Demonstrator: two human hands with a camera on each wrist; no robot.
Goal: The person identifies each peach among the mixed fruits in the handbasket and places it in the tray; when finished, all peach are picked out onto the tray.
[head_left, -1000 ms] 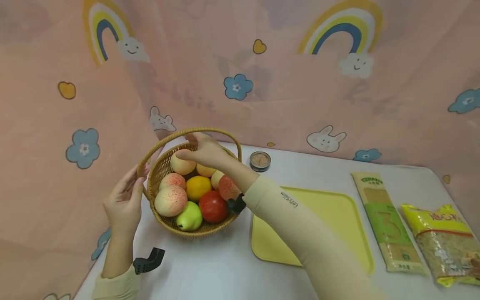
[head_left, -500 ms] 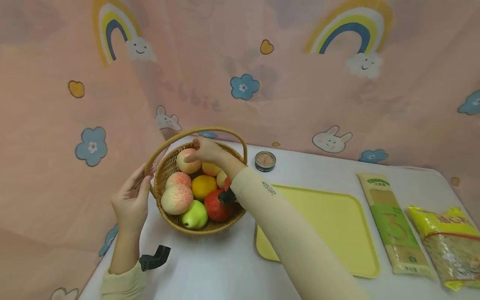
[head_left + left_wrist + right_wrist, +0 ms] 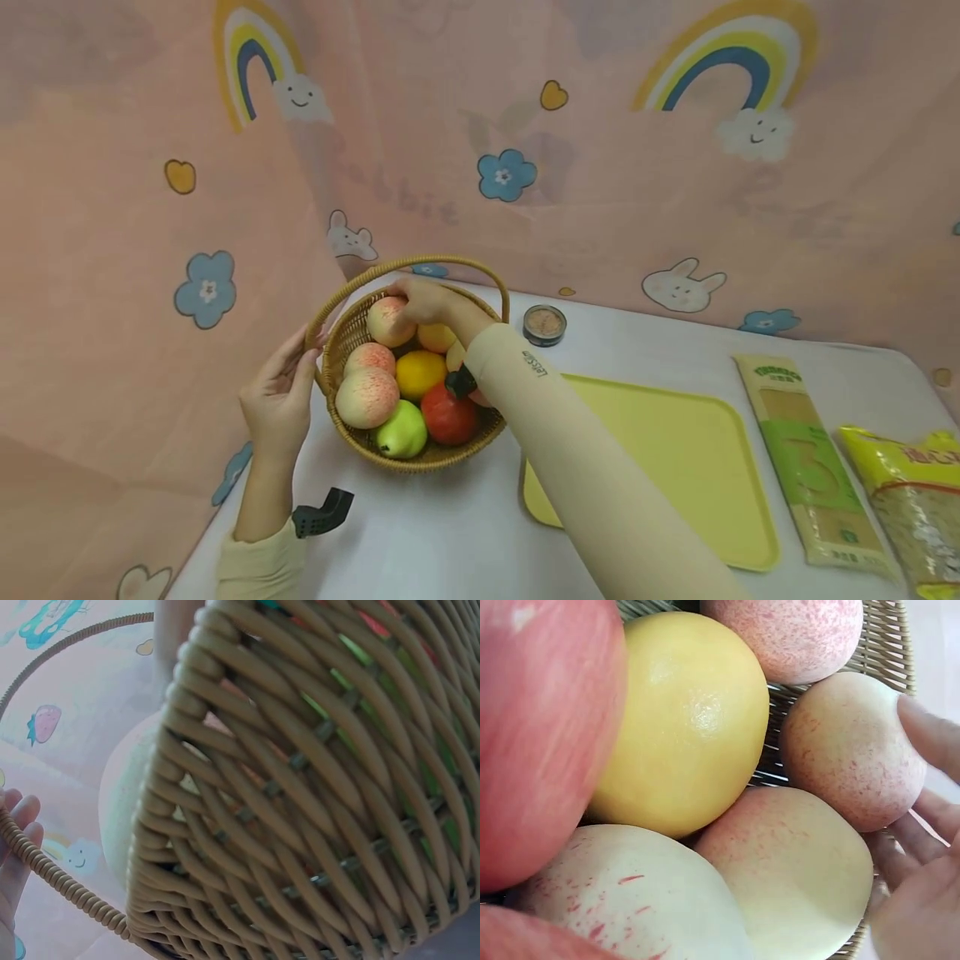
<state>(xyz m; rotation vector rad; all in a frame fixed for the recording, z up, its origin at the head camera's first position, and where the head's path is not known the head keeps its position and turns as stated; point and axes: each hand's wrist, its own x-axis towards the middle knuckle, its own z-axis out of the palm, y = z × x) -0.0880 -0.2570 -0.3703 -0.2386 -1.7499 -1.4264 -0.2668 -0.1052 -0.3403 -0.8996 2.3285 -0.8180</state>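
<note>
Pink-flecked peach (image 3: 844, 754) lies against the right hand (image 3: 426, 302), probably pinched.

Can't read the small print on the green-banded packet (image 3: 813, 471) near the right edge of the surface (image 3: 420, 533). Missing part of the yellow-topped bag (image 3: 911, 492), cropped. Can't see a chunk of the tray (image 3: 675, 450) under the right sleeve (image 3: 592, 483). Only got bits of the left fingers (image 3: 27, 810) in the left wrist view.

Fruit (image 3: 420, 375) in bskt (image 3: 420, 468), tray (image 3: 663, 446) to R, pkts (image 3: 813, 471) far R.
</note>
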